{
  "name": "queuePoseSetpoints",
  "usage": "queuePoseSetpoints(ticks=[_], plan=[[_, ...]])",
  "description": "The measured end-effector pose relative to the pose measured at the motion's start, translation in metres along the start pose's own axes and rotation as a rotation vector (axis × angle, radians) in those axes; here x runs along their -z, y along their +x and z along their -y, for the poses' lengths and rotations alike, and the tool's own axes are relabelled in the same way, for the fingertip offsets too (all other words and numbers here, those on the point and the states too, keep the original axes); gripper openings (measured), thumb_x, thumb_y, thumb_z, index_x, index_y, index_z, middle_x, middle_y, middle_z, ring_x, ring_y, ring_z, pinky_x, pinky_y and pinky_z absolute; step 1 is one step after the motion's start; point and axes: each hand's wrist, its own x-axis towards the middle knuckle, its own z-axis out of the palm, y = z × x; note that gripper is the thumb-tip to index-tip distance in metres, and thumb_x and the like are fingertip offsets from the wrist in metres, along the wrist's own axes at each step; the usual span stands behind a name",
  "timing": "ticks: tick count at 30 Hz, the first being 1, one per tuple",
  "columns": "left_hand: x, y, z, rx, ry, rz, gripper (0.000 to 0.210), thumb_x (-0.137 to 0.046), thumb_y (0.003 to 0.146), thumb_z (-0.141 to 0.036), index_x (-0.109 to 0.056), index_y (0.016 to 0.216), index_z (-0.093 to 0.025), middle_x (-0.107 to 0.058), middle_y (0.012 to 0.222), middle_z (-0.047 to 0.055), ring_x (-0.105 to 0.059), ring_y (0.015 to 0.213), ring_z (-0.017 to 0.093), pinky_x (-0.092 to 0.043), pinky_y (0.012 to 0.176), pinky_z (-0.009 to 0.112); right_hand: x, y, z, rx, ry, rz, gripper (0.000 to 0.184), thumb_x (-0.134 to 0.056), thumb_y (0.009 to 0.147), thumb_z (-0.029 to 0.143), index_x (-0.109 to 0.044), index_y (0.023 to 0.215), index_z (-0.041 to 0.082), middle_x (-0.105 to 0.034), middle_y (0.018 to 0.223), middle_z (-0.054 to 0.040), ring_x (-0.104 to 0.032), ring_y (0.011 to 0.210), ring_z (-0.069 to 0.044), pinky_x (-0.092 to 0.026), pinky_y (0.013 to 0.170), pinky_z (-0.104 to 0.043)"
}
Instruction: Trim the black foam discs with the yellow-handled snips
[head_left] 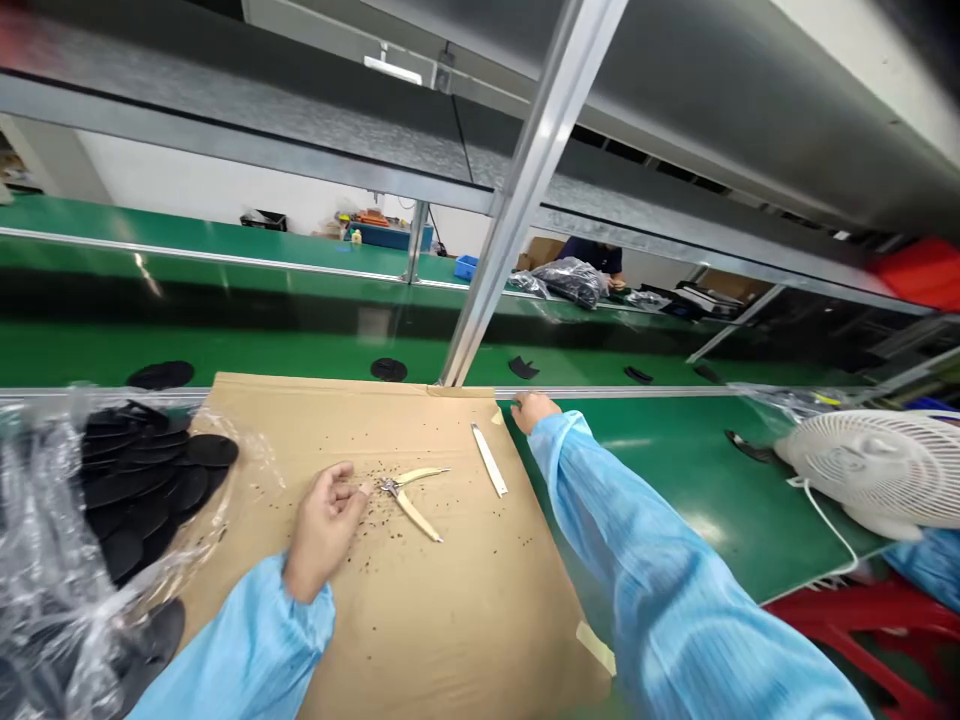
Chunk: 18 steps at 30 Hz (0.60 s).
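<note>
My left hand hovers over the brown cardboard sheet, fingers loosely curled, thumb apart, with nothing visible in it. Just right of its fingertips lie cutting nippers with cream handles, jaws toward the hand, amid small dark crumbs. My right arm reaches forward; my right hand is at the cardboard's far right corner, beside the metal rail. Its fingers are bent together, and whatever they hold, if anything, is hidden. A white flat strip, like a slim cutter knife, lies on the cardboard below that hand.
At left, a clear plastic bag holds stacked black oval pieces. More black pieces lie on the green surface beyond the rail. A metal post rises ahead. A white fan stands right. A person sits across.
</note>
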Motion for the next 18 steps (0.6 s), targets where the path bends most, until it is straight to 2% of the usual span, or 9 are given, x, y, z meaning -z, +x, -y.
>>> queuePoseSetpoints(ticks=[4,7,10,13,16,18], plan=[[0.001,0.0,0.003,0.02,0.083,0.035,0.065,-0.071,0.071,-0.053,-0.049,0.118,-0.014,-0.064,0.082,0.005,-0.062,0.078,0.018,-0.051,0.068,0.026,-0.027,0.025,-0.038,-0.089,0.041,-0.027,0.044,-0.054,0.091,0.033,-0.055,0.13,0.013,-0.051,0.13,-0.0173,-0.05,0.12,-0.027,-0.037,0.102,-0.031],[0.002,-0.002,0.004,0.052,0.117,0.032,0.064,-0.07,0.072,-0.053,-0.048,0.12,-0.016,-0.064,0.083,0.005,-0.062,0.079,0.018,-0.051,0.067,0.025,-0.056,0.044,-0.048,-0.172,0.103,-0.055,0.059,-0.053,0.092,0.045,-0.042,0.141,0.013,-0.038,0.142,-0.0187,-0.041,0.129,-0.028,-0.031,0.108,-0.034],[0.002,-0.004,0.001,0.085,0.167,0.022,0.063,-0.07,0.072,-0.053,-0.05,0.119,-0.017,-0.064,0.087,0.006,-0.062,0.082,0.02,-0.051,0.064,0.026,-0.077,0.069,-0.052,-0.253,0.171,-0.098,0.064,-0.049,0.092,0.052,-0.036,0.146,0.019,-0.031,0.145,-0.0175,-0.033,0.134,-0.031,-0.026,0.111,-0.04],[0.002,-0.006,-0.002,0.091,0.199,0.003,0.059,-0.07,0.072,-0.053,-0.051,0.117,-0.019,-0.064,0.089,0.006,-0.062,0.082,0.02,-0.051,0.064,0.026,-0.085,0.099,-0.059,-0.309,0.252,-0.128,0.064,-0.047,0.091,0.056,-0.037,0.146,0.024,-0.037,0.142,-0.0156,-0.03,0.135,-0.033,-0.022,0.111,-0.046],[0.001,-0.007,-0.003,0.09,0.212,0.001,0.056,-0.07,0.073,-0.051,-0.052,0.116,-0.02,-0.064,0.086,0.005,-0.061,0.08,0.019,-0.052,0.064,0.025,-0.087,0.126,-0.071,-0.328,0.361,-0.137,0.057,-0.05,0.088,0.058,-0.053,0.135,0.024,-0.047,0.135,-0.0135,-0.035,0.131,-0.033,-0.02,0.111,-0.052],[0.002,-0.006,-0.002,0.084,0.219,0.002,0.054,-0.069,0.075,-0.049,-0.052,0.117,-0.02,-0.064,0.087,0.005,-0.061,0.082,0.019,-0.052,0.066,0.024,-0.088,0.136,-0.08,-0.325,0.454,-0.165,0.05,-0.05,0.089,0.055,-0.061,0.126,0.023,-0.053,0.13,-0.0119,-0.041,0.127,-0.031,-0.025,0.11,-0.051]])
